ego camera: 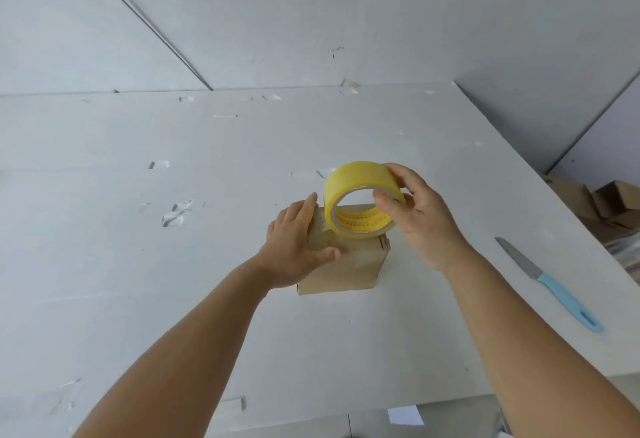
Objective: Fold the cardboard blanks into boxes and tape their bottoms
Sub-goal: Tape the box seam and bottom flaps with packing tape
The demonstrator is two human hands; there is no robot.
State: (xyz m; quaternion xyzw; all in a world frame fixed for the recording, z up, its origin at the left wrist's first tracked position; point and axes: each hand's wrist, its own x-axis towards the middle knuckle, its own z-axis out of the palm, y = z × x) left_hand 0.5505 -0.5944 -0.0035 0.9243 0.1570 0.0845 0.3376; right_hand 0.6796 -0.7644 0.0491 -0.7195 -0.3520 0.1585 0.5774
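A small brown cardboard box (346, 269) stands on the white table (138, 264) in the middle of the view. My left hand (294, 243) lies on its left side and top, fingers straight along the far left edge and thumb pressing on the top face. My right hand (419, 219) grips a yellow roll of tape (360, 178), held upright just above the box's far top edge, thumb inside the core and fingers over the outer rim. Clear tape seems to lie across the box top under my left hand.
A knife (550, 285) with a light blue handle lies on the table at the right. Brown cardboard pieces (602, 202) are piled beyond the table's right edge. Scraps of clear tape (175, 214) stick to the table at the left and back.
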